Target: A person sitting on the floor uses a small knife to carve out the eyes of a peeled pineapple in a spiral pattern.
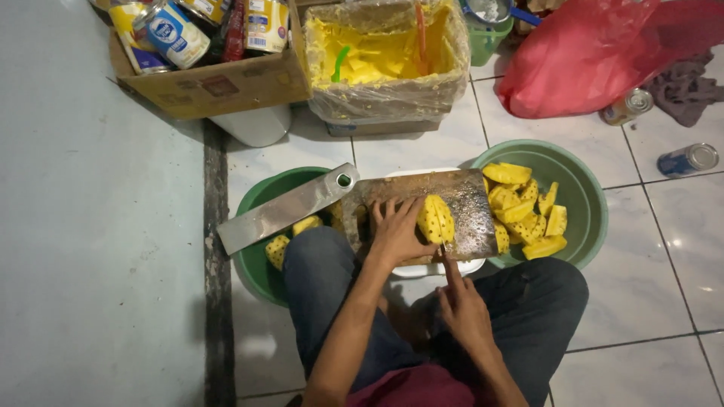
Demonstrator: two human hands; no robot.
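**Pineapple steadied on the board, knife at its near end**

The person sat on the tiled floor (422,147) with knees spread, so that the wooden cutting board (471,203) lay between the legs, resting across a white container (452,267). A peeled pineapple piece (436,218) lay in the middle of the board. The left hand (394,230) was spread flat, fingers stretched out on the board and touching the left side of the fruit, gripping nothing but pinning the piece so it would not slide. The right hand (464,309) was closed around the handle of a thin knife (446,260), forefinger laid along it, the blade pointing far toward the near end of the pineapple; how deep the blade sat I could not tell.

A green basin (584,188) stood just right of the board, holding cut yellow wedges (524,211), close enough that finished pieces could be pushed straight in. A second green basin (260,264) sat on the left, partly under the left knee, with a few pineapple chunks (290,237) in it. A broad metal cleaver (283,211) rested across that basin's rim and the left end of the board, out of the way of both hands.

Farther off stood a plastic-lined box (385,83) with yellow scraps, a cardboard box of tins (219,87) on the left, and a red plastic bag (603,53) on the right.
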